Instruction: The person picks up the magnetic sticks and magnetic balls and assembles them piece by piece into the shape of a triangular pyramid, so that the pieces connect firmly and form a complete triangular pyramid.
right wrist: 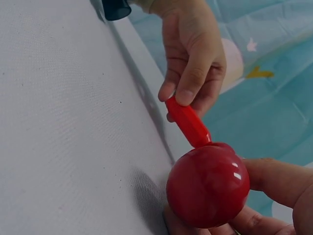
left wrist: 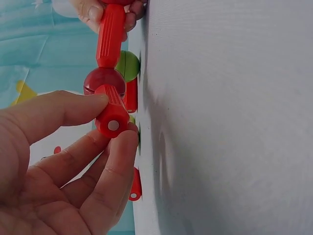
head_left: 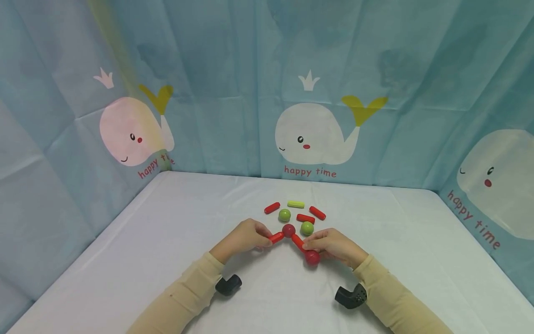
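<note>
Whale-print cloth backs the white table [head_left: 167, 260]. At lower centre, the left hand [head_left: 242, 239] pinches a red rod [head_left: 276, 238] against the middle red ball [head_left: 289, 230]; the right hand [head_left: 333, 246] grips another red rod [head_left: 298, 242] with its end ball [head_left: 312, 257]. Assembly looks midway; next likely calls for adding a loose piece above.

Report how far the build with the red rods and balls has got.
Done: two red rods meet at a dark red ball, and the right-hand rod ends in a second red ball.
In hand: the left hand pinches the left rod; the right hand holds the second ball.
Left: three red rods, a yellow-green rod and two green balls lie loose behind.
</note>
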`<state>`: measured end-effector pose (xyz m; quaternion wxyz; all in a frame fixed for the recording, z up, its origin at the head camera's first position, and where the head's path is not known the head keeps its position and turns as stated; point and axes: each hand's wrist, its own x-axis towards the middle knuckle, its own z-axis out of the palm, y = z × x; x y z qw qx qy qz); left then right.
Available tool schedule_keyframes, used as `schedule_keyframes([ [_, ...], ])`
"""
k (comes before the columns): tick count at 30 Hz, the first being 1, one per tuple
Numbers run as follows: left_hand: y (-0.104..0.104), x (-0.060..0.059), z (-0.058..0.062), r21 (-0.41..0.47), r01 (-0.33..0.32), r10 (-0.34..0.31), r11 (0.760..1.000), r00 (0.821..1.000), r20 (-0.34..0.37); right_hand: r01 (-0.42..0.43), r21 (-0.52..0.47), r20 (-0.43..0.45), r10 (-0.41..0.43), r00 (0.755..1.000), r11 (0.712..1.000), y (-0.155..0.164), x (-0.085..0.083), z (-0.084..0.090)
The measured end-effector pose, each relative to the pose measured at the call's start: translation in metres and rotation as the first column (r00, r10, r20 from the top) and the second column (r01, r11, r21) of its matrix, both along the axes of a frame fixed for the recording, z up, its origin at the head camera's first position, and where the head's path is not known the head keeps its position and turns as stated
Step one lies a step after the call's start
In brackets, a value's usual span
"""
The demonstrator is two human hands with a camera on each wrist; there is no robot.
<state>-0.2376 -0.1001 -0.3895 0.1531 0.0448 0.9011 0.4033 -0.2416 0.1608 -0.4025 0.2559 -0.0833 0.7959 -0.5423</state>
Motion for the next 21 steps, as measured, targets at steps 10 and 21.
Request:
schedule_keyframes([
  [10, -0.0002, -0.0003, -0.0037, 0.004, 0.008, -0.008, 1.0, 1.0, 0.007, 0.115, 0.116, -0.125, -0.1, 0.987, 0.987, -0.0041, 0.0009, -0.0023],
  [21, 0.0023, 0.0, -0.0038, -0.022, -0.022, 0.023, 1.0, 1.0, 0.014, 0.149, 0.119, -0.134, -0.133, 0.982, 0.982, -0.0056, 0.0009, -0.0029],
])
